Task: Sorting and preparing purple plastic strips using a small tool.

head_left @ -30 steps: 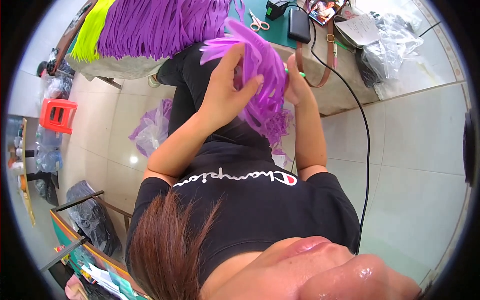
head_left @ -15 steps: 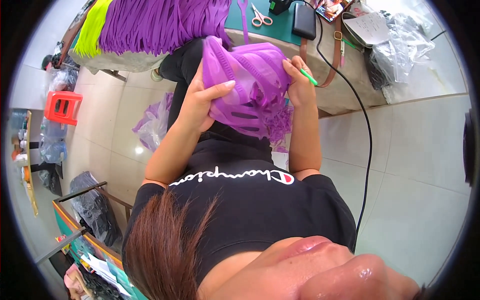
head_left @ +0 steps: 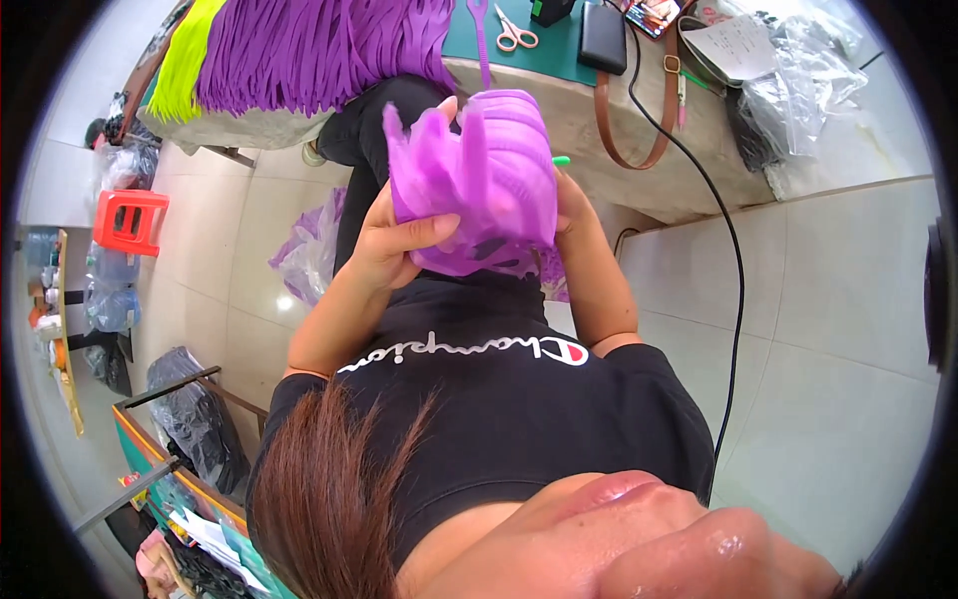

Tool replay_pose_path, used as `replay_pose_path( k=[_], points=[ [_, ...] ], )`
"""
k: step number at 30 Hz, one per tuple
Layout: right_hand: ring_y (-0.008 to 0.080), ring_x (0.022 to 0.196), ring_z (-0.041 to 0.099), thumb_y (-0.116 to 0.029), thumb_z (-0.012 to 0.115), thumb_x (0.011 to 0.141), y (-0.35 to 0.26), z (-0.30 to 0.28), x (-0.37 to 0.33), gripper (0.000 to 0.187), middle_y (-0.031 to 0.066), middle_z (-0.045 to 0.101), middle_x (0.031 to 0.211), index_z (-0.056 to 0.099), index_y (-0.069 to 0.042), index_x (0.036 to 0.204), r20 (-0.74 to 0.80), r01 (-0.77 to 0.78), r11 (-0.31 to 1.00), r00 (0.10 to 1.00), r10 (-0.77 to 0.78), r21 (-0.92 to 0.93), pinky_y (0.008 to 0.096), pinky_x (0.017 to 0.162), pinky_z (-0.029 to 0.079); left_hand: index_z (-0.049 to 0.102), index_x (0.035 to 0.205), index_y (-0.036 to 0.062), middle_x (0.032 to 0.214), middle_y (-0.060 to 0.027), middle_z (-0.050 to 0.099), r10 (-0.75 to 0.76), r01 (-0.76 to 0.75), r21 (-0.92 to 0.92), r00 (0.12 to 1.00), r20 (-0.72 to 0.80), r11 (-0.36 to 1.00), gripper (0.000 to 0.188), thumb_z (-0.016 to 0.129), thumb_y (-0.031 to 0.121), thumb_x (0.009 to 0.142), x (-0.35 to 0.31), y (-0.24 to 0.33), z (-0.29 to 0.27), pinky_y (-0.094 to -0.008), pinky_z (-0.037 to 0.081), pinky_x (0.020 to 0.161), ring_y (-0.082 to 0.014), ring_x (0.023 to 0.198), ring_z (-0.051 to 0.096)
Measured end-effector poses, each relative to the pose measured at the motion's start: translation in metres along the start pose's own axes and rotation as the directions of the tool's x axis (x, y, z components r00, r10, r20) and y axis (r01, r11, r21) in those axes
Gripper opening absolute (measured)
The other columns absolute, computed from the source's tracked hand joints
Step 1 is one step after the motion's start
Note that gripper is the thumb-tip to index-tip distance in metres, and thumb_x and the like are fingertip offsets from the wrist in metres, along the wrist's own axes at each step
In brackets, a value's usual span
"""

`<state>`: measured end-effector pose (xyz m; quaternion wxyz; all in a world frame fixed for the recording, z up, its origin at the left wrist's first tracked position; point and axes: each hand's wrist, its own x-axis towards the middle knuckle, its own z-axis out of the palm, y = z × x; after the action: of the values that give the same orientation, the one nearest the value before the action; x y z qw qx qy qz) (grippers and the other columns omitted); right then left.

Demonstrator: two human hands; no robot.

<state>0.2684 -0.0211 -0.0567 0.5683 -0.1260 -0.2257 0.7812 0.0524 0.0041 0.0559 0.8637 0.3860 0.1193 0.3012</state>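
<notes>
A floppy, purple rubbery sheet (head_left: pixel 479 200) with ribbed raised bands and slots hangs bunched between my two hands, above my lap. My left hand (head_left: pixel 399 238) grips its left side, thumb lying on the near face and a fingertip showing above the top edge. At the sheet's right edge is my right hand (head_left: pixel 571 203), its fingers mostly hidden behind the purple material. A thin bright green stick-like tool (head_left: pixel 561 161) pokes out by the right hand. Part of the sheet is blurred by motion.
Many purple strips (head_left: pixel 319 50) and yellow-green strips (head_left: pixel 185 60) drape over the table. Scissors (head_left: pixel 516 32), a black power bank (head_left: pixel 603 40) and a brown strap (head_left: pixel 639 160) are at the table. A black cable (head_left: pixel 726 220) runs down right. A red stool (head_left: pixel 132 223) stands left.
The sheet, spread wide before, is now folded and narrower. My right hand has moved left and lower, partly behind it, with the green tool. My left hand keeps its hold.
</notes>
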Motion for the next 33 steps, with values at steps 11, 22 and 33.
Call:
replay_pose_path(
  k=[11, 22, 33],
  points=[
    [0.0049, 0.067, 0.045, -0.002, 0.07, 0.079, -0.053, 0.055, -0.037, 0.041, 0.0052, 0.06, 0.077, 0.032, -0.011, 0.066, 0.071, 0.311, 0.186, 0.659, -0.749, -0.932, 0.0176, 0.058, 0.035, 0.059, 0.104, 0.0042, 0.09, -0.0001, 0.06, -0.296, 0.315, 0.136, 0.944, -0.144, 0.939, 0.029, 0.071, 0.012, 0.079, 0.0, -0.036, -0.043, -0.0236, 0.046, 0.07, -0.01, 0.077, 0.058],
    [0.0068, 0.063, 0.051, 0.006, 0.067, 0.078, -0.046, 0.128, -0.058, 0.041, 0.0142, 0.062, 0.087, 0.031, -0.009, 0.067, 0.204, 0.517, 0.149, 0.564, -0.8, -0.843, 0.0177, 0.053, 0.038, 0.042, 0.129, 0.0015, 0.123, -0.0118, 0.054, 0.148, -0.141, -0.078, 0.984, 0.101, 0.987, 0.048, 0.032, 0.039, 0.1, -0.006, -0.028, -0.037, -0.039, 0.038, 0.1, -0.0221, 0.116, 0.051],
    [0.0008, 0.058, 0.033, 0.0, 0.073, 0.074, 0.003, 0.084, 0.02, 0.046, 0.0024, 0.059, 0.079, 0.029, -0.009, 0.065, 0.055, 0.236, 0.209, 0.776, -0.629, -0.949, 0.0164, 0.05, 0.031, 0.034, 0.138, 0.0052, 0.131, -0.0093, 0.048, 0.056, -0.006, -0.404, 0.992, 0.112, 0.915, 0.075, 0.047, 0.059, 0.087, -0.016, -0.035, -0.056, -0.0409, 0.039, 0.101, -0.0227, 0.119, 0.048]
  ],
)
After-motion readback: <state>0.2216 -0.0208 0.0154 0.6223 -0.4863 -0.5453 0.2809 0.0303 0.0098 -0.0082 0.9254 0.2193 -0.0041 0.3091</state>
